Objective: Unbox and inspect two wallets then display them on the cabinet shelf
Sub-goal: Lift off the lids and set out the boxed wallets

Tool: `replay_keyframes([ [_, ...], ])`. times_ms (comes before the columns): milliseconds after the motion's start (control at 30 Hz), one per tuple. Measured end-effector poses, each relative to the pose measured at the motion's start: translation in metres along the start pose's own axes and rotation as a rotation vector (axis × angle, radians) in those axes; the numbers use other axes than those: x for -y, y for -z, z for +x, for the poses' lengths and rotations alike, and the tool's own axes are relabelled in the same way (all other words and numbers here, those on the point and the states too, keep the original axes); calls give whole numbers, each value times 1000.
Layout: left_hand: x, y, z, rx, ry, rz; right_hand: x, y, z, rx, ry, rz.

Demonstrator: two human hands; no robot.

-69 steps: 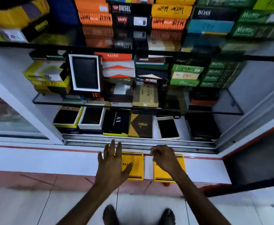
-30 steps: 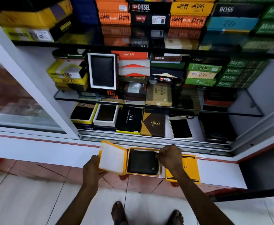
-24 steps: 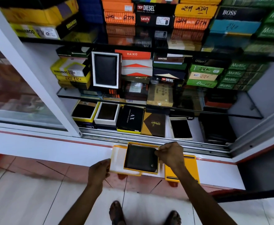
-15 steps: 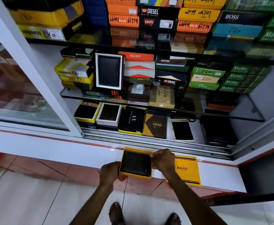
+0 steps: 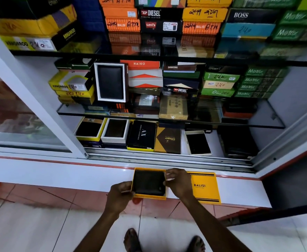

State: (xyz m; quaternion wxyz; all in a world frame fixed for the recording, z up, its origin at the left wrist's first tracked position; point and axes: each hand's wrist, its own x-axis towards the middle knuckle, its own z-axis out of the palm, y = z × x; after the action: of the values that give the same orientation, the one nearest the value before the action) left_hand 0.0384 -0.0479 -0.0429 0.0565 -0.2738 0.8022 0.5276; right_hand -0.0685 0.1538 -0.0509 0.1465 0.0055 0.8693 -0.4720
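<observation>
Head view | hands point(image 5: 120, 195) point(image 5: 179, 182) pinching square yellow box point(image 5: 150, 197) | matte black wallet point(image 5: 149, 182) inside

Shop cabinet with glass shelves above a tiled floor

A white-framed cabinet point(image 5: 40, 99) fills the upper frame, its sliding glass door point(image 5: 12, 120) pushed to the left and metal tracks point(image 5: 167, 158) running along the bottom opening. Two dark glass shelves point(image 5: 167, 120) cross it, crowded with stacked boxes point(image 5: 212, 20) in orange, yellow, green and black. Below runs a white ledge point(image 5: 58, 175) edged with a red stripe. The floor point(image 5: 31, 230) at the bottom is pale tile with a reddish band near the ledge. Light is dim and cool.
</observation>
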Motion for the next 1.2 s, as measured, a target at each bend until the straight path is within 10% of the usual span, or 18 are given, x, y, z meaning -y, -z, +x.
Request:
replay_keyframes([
  [300,-26,-13,-6,-203,-101,158,5,28,-5,-151,144,-122],
  [500,-87,-72,-12,52,-128,49,-39,109,-10,-341,-93,-184],
  [667,-115,-132,-8,298,-6,166,-82,133,-6,-19,-395,-81],
  [1200,-135,-205,-7,91,299,341,-96,170,-13,186,-519,551],
])
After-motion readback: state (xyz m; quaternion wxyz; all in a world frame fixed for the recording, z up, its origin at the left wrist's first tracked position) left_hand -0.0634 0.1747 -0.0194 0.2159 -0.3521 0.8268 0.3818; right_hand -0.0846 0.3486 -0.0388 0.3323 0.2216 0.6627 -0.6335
